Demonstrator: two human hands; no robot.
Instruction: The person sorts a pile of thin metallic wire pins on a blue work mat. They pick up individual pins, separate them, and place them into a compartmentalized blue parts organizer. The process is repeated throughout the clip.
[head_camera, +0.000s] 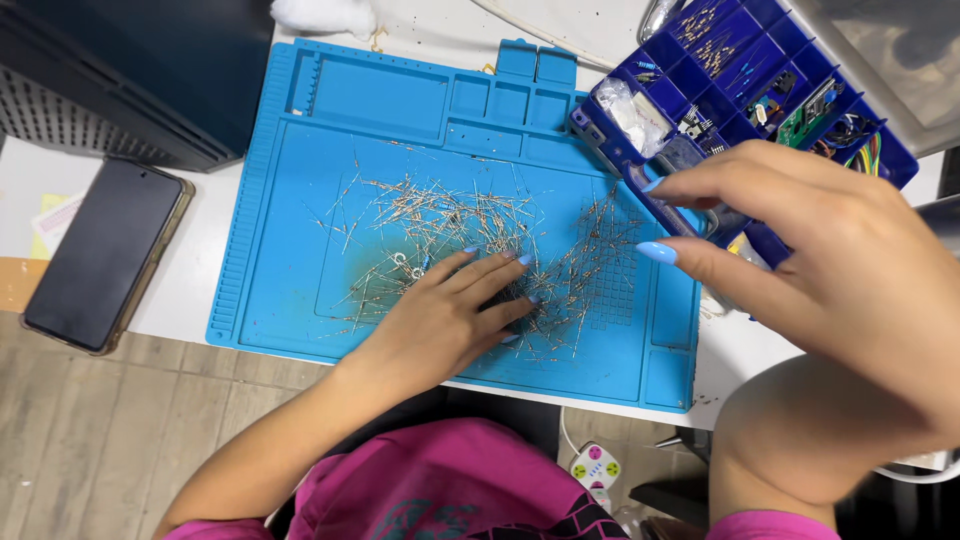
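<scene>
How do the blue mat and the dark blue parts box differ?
The mat is light blue, flat and lies squarely on the table; the parts box is dark blue, deeper and sits askew at the upper right. The mat holds a loose scatter of thin wire parts, pressed by the left hand; the box keeps assorted bits sorted in compartments, with the right hand over it. Both are blue and divided into sections.

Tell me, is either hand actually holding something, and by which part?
Neither clearly. The left hand lies flat, fingers spread, on the wire-legged components scattered over the blue mat. The right hand hovers by the blue compartment box; any pinch there cannot be told.
</scene>
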